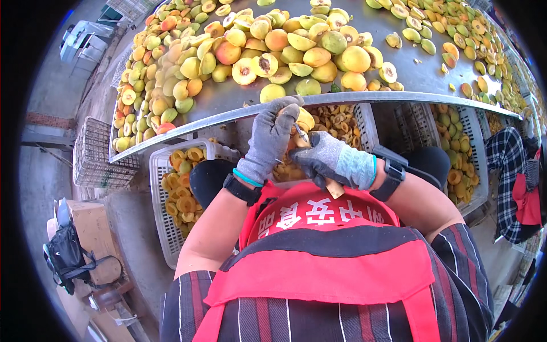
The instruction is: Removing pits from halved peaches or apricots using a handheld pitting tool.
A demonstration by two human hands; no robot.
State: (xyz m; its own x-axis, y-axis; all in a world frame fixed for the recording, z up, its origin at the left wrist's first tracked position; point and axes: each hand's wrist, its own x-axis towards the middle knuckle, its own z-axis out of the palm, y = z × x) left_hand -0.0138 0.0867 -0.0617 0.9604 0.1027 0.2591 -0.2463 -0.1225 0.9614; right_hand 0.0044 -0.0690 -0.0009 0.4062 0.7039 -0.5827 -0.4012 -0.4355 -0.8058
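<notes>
Both my hands wear grey work gloves and meet just below the metal table edge. My left hand (273, 134) grips a yellow stone-fruit half (304, 119), which looks like peach or apricot; its fingers partly cover the fruit. Closed around a wooden-handled pitting tool (334, 188) is my right hand (327, 156). The tool's metal end (301, 132) is at the fruit, but whether it cuts into the flesh cannot be made out. Beyond the edge, halved fruit (295, 55) lies heaped on the metal table (372, 25).
White plastic crates hold fruit at my left (156, 205) and right (476, 162). Below my hands, another crate (367, 124) contains pits and scraps. A stacked crate (102, 158), cardboard box (96, 239) and black bag (68, 252) stand left. Another person's plaid sleeve (508, 179) shows far right.
</notes>
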